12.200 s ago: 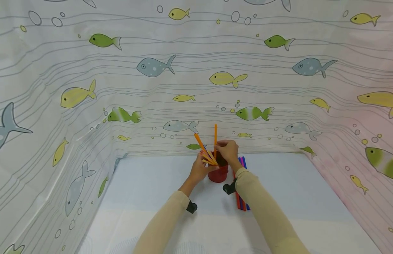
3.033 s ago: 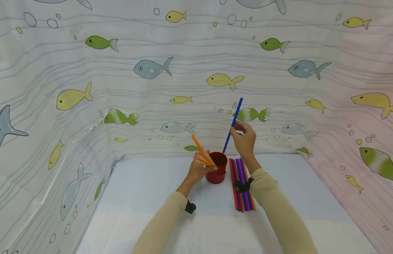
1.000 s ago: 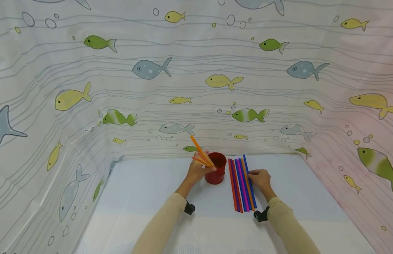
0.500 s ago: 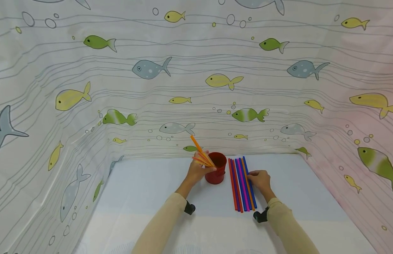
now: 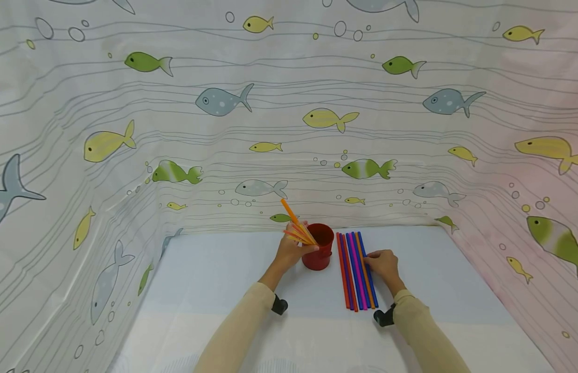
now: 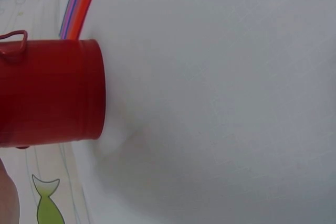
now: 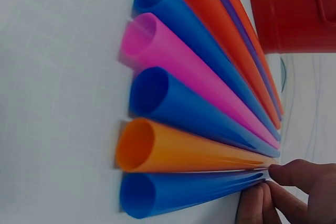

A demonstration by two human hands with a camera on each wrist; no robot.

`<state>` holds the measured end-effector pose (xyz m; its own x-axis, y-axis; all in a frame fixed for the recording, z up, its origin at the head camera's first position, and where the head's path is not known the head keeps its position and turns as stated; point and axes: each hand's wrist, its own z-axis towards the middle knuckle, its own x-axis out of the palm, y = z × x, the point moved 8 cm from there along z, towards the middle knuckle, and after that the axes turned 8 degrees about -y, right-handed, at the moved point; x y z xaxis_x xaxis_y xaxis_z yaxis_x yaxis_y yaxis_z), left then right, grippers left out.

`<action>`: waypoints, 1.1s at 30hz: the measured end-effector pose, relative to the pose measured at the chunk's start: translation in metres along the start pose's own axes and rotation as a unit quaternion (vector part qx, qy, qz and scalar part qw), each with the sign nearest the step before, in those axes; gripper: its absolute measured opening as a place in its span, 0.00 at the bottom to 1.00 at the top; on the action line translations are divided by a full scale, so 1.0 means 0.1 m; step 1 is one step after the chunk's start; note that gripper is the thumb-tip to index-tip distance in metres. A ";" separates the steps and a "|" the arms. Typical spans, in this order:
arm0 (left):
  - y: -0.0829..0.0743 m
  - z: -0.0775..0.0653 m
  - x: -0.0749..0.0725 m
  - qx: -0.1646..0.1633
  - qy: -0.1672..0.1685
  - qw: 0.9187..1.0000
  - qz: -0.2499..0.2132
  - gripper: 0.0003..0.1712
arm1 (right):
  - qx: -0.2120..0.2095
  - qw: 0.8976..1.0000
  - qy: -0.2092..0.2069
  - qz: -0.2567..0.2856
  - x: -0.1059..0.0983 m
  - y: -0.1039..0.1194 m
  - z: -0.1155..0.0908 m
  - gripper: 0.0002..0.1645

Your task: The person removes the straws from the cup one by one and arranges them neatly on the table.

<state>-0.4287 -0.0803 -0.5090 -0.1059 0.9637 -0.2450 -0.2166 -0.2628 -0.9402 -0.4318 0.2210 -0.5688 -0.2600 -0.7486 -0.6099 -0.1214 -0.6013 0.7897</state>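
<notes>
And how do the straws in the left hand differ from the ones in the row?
Colour: the held straws look orange-toned; the row mixes red-orange, purple, blue, pink and orange.
Pose: the held straws tilt and fan out by the red cup; the row lies flat, side by side.
Support: the left hand grips the held straws; the table carries the row.
Both are groups of slim, straight straws.
</notes>
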 end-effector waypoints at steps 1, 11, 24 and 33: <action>0.00 0.00 0.00 0.000 0.000 1.000 0.002 0.48 | 0.003 1.000 0.001 -0.001 0.00 -0.01 0.00 0.15; -0.01 0.00 0.01 0.000 -0.001 1.000 0.003 0.49 | -0.015 1.000 -0.023 -0.003 -0.04 0.08 0.05 0.15; -0.01 -0.01 0.02 0.008 0.001 1.000 -0.004 0.48 | -0.134 0.986 -0.072 0.070 -0.09 1.06 -0.05 0.13; 0.00 0.00 0.00 0.007 -0.008 1.000 0.023 0.47 | -0.176 0.975 -0.033 0.135 0.14 1.61 -0.17 0.11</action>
<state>-0.4285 -0.0802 -0.5089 -0.1319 0.9496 -0.2843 -0.2239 -0.3079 -0.9247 -0.4390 0.1090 -0.4513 -0.2990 -0.8803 -0.3683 0.2931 -0.4520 0.8425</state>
